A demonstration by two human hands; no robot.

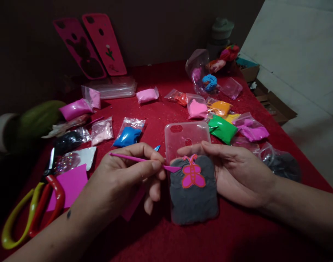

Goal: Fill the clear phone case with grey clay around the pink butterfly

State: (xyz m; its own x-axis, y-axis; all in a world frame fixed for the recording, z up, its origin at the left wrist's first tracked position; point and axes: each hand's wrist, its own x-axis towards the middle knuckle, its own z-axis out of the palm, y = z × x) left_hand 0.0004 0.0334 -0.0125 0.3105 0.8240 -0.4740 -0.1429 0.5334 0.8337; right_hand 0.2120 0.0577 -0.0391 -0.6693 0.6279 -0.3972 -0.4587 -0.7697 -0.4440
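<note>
A clear phone case (188, 136) has grey clay (193, 207) over its lower part, with a pink butterfly (193, 174) outlined in orange on the clay. My right hand (237, 171) holds the case from the right, its fingers showing through behind the upper part. Between the thumb and fingers of my left hand (136, 171) is a thin pink tool (128, 157). The tool's flat pointed tip is at the left side of the butterfly's upper wing; whether it touches the clay I cannot tell.
Bags of coloured clay, such as blue (128, 136) and green (223, 128), lie across the red cloth (152, 125). Scissors (58, 198) and pink paper (75, 182) are at the left. Two pink cases (104, 40) stand at the back. Cardboard boxes (278, 105) sit beyond the right edge.
</note>
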